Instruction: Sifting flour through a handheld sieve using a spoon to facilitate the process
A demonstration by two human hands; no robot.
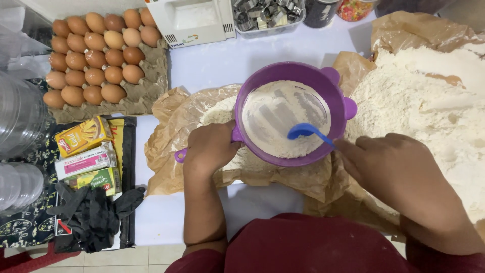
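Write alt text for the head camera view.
Seen from above, the left hand grips a purple sieve of flour over brown paper, while the right hand holds a blue spoon in it. A tray of brown eggs sits at upper left.

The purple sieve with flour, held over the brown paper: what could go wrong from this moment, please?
1. The purple sieve is held only by its handle in the left hand; if it tips, flour may fall past the brown paper onto the table.
2. The blue spoon in the right hand could push flour over the rim.
3. The right forearm is close to the big flour heap and might drag it.
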